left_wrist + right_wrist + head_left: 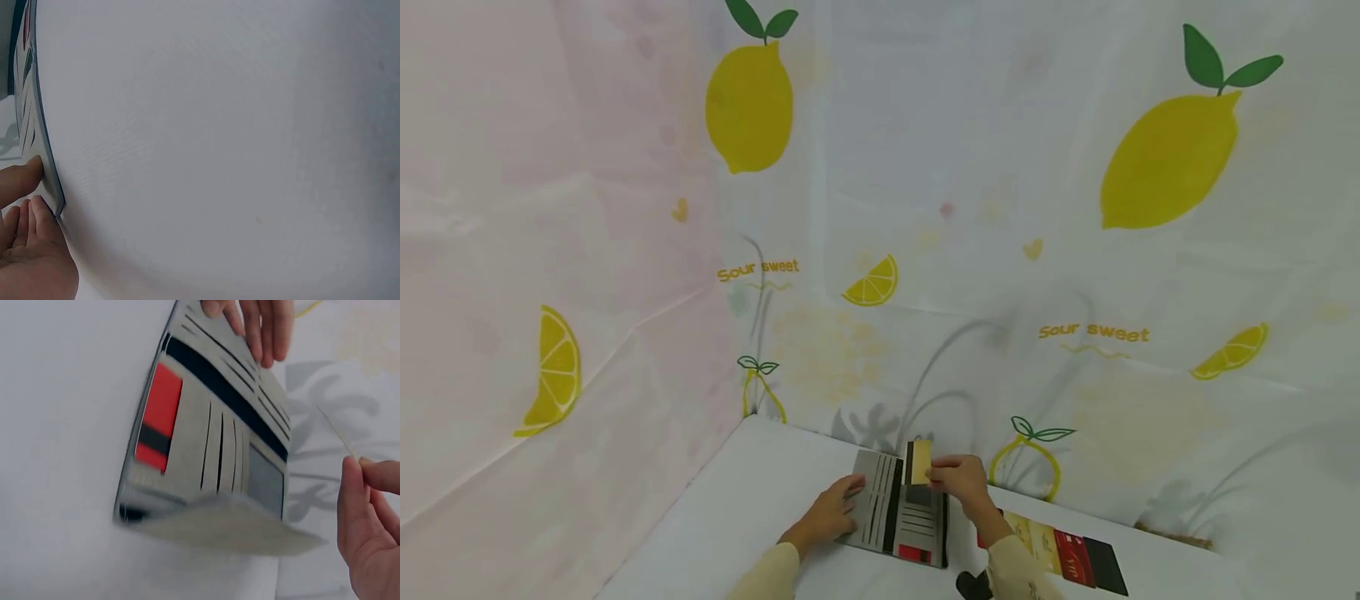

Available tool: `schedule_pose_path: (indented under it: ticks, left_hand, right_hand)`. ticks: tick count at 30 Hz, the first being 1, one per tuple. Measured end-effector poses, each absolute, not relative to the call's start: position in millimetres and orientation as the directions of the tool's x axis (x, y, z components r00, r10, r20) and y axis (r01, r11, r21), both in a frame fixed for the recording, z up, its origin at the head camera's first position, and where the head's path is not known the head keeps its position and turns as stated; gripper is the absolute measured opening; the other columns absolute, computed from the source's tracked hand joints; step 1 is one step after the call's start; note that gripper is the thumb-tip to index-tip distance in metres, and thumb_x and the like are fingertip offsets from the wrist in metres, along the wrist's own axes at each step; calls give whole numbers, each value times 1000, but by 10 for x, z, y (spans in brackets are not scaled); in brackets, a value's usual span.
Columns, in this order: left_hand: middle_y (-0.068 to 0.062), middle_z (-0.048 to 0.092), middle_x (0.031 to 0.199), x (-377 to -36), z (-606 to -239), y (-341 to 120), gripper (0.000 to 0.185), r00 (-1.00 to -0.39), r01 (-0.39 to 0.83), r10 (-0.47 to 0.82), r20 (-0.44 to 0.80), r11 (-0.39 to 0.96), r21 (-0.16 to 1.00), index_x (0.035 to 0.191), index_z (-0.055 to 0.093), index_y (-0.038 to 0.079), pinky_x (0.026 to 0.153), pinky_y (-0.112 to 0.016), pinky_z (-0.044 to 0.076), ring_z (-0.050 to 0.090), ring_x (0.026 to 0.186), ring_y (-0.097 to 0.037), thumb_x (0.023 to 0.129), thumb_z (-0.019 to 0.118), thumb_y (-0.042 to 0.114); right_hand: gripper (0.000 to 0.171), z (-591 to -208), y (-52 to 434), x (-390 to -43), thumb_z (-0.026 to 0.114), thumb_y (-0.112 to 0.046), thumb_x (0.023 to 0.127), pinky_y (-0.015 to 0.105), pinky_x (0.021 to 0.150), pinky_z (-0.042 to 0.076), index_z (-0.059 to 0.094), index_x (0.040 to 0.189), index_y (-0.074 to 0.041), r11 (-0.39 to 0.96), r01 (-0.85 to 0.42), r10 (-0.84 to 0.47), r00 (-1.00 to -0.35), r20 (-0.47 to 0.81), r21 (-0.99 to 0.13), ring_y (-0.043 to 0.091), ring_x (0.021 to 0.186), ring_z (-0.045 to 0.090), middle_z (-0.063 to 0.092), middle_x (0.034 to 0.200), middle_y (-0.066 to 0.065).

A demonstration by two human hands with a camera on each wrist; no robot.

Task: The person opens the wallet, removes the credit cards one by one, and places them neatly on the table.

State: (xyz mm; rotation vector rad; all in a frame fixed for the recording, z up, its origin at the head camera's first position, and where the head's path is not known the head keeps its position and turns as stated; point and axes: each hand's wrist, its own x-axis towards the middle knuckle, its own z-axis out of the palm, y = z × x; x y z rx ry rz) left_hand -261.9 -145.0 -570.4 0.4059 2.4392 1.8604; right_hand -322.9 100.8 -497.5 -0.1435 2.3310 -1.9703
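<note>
Grey wallet (898, 508) lies open on the white table (737, 517), my left hand (831, 512) resting flat on its left half, fingers straight. My right hand (958, 479) pinches a gold card (920, 462) upright just above the wallet's far edge. More cards (1067, 550) lie to the right.

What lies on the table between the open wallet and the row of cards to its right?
In the head view, the right hand and its sleeve; between wallet and cards.
</note>
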Motion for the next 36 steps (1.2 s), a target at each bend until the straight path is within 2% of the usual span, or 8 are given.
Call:
schedule_pose_path:
  ticks: [10,19,24,30,36]
  left_hand:
    - [-34,38,143,-2636,-5800,-1477,81,-964,177,243,111,270,946,142,32,-13,107,-49,40,37,133,-49,68,63,-21]
    - [-36,37,142,-2601,-5754,-1500,82,-959,190,257,122,257,948,142,31,-15,107,-52,40,35,132,-51,67,63,-22]
    - [-36,37,143,-2618,-5734,-1492,81,-959,190,258,120,268,944,142,31,-14,107,-52,40,35,132,-51,68,64,-21]
    - [-35,36,144,-2652,-5728,-1477,80,-958,190,263,116,278,942,142,31,-14,108,-52,38,33,134,-50,69,64,-21]
    - [-34,36,144,-2689,-5729,-1468,80,-960,182,259,106,290,940,142,32,-13,108,-49,39,35,134,-48,70,65,-20]
  right_hand:
    - [28,-4989,1516,-3025,73,2,81,35,70,63,64,103,17,149,19,-63,-998,-28,-989,26,75,71,69,88,16]
    - [27,-5001,1835,-2814,74,1,80,35,68,63,65,100,16,166,72,4,-997,-73,-983,25,75,71,71,85,16]
    - [27,-5044,1989,-2688,76,-3,81,34,67,63,65,99,13,182,133,46,-991,-127,-974,22,71,69,70,82,12]
    - [29,-5135,2139,-2550,77,0,78,32,67,63,64,101,14,191,194,54,-981,-187,-962,18,71,67,69,81,10]
    - [27,-5204,2254,-2466,79,-5,79,30,66,62,68,100,8,278,294,99,-956,-277,-915,17,70,66,68,84,7]
